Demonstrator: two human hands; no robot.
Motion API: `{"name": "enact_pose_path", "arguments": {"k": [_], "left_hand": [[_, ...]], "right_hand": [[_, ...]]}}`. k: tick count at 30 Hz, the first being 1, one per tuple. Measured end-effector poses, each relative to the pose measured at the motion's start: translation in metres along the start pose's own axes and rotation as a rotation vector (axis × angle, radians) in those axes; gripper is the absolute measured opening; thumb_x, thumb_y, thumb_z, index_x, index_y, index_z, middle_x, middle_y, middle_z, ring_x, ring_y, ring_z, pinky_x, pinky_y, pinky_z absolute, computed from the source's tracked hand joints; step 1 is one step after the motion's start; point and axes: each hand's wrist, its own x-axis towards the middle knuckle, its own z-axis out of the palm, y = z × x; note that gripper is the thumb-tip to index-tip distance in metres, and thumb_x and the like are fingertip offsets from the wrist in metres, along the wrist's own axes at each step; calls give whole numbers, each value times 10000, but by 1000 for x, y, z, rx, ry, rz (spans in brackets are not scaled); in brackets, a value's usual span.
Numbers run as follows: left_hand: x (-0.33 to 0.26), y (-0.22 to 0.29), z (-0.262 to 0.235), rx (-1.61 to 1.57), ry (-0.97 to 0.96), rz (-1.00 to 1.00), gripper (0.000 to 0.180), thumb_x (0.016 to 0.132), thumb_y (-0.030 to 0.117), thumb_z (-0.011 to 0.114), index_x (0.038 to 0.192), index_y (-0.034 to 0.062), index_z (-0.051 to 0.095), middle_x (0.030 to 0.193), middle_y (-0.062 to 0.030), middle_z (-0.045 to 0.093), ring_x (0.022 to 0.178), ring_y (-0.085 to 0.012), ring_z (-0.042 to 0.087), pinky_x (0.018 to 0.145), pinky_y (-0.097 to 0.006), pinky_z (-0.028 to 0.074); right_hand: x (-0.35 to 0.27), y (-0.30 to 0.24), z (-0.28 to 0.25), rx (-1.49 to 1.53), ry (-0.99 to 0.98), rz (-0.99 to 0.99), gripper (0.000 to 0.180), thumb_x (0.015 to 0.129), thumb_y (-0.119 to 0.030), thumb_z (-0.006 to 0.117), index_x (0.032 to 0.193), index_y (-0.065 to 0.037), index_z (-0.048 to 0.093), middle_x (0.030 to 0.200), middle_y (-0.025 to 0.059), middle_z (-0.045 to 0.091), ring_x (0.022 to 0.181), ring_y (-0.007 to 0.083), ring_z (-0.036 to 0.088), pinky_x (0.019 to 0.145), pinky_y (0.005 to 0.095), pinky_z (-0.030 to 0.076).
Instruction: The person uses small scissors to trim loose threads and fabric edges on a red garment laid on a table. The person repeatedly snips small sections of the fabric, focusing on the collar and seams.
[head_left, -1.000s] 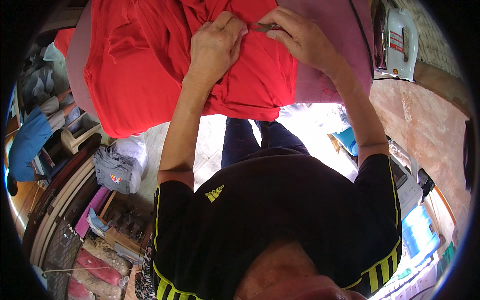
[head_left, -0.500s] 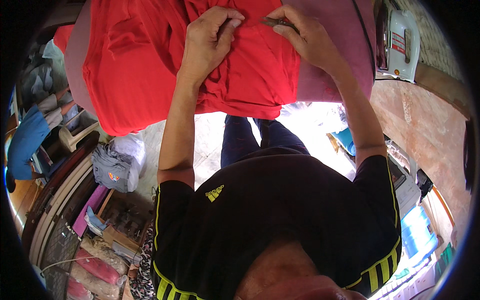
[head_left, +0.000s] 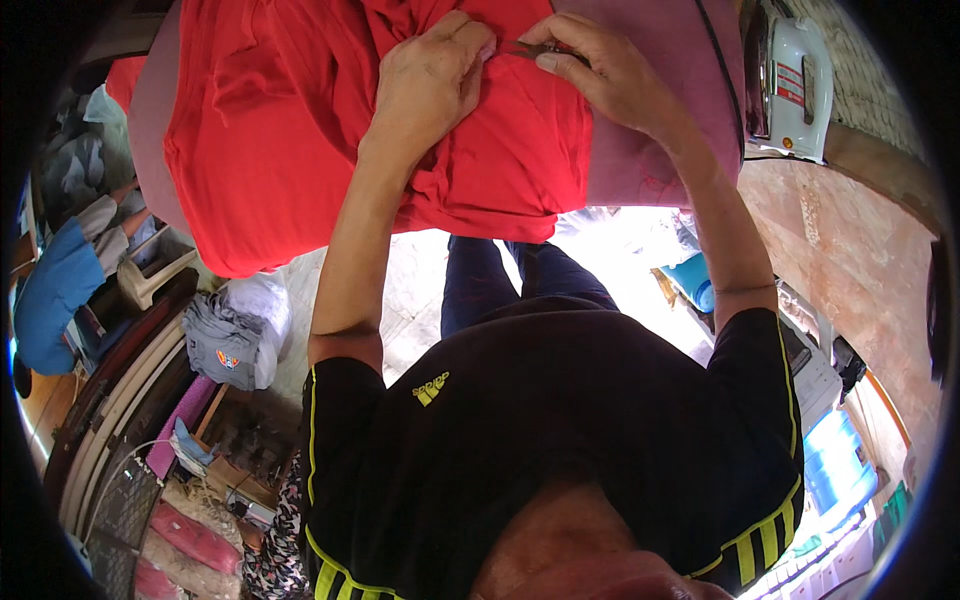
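Note:
Red cloth (head_left: pixel 270 150) lies spread and rumpled over a mauve padded table (head_left: pixel 665 150), its near edge hanging down in front of me. My left hand (head_left: pixel 432 85) rests on the cloth with its fingers pinched together at the tips; a bit of the cloth or a thread may be between them, too small to make out. In my right hand (head_left: pixel 612 75) is a small dark pair of thread snips (head_left: pixel 528 49), gripped between thumb and fingers. Its points face the left fingertips, a short way off, just over the cloth.
A white iron (head_left: pixel 800 90) stands at the far right, with a black cord (head_left: pixel 722 60) running along the table. At the left is another person in blue (head_left: pixel 60 290). A grey bag (head_left: pixel 225 340) and a wooden box lie lower left.
My left hand has turned over so its back shows more, and its fingertips have shifted slightly right. The snips have moved slightly left, nearer to those fingertips.

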Motion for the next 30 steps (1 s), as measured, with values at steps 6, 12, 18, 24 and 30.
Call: {"name": "enact_pose_path", "arguments": {"k": [6,12,18,24,30], "left_hand": [[-4,-2,2,-83,28,-40,93,889,28,652,974,65,650,899,-108,678,786,-333,677,671,-395,545],[-2,3,-2,-96,43,8,111,893,14,648,996,51,655,898,-107,682,759,-309,679,656,-372,543],[-5,-7,-8,-411,-34,-263,128,883,7,662,1006,39,675,897,-123,681,760,-298,677,654,-352,534],[-1,-12,-2,-183,-31,39,97,903,36,682,996,10,695,886,-108,687,756,-226,662,662,-297,510],[-8,-12,-4,-427,105,-238,89,930,69,689,1003,20,704,789,-18,640,643,-93,577,589,-249,465]], "right_hand": [[10,-32,-15,-182,-55,-125,159,970,-118,579,1054,16,591,920,159,604,861,317,616,786,402,491],[20,-35,-16,-176,-132,-85,148,958,-118,592,995,24,611,880,164,594,794,313,587,750,423,480],[11,-29,-15,13,-81,91,153,963,-108,584,1064,6,602,954,135,647,855,244,625,781,382,503],[5,-18,-10,100,-44,107,197,982,-121,582,1149,-16,568,1008,122,659,923,217,641,827,360,513],[2,-26,-5,-17,24,-1,191,975,-114,606,1140,-27,564,1046,136,647,931,260,655,828,380,520]]}}
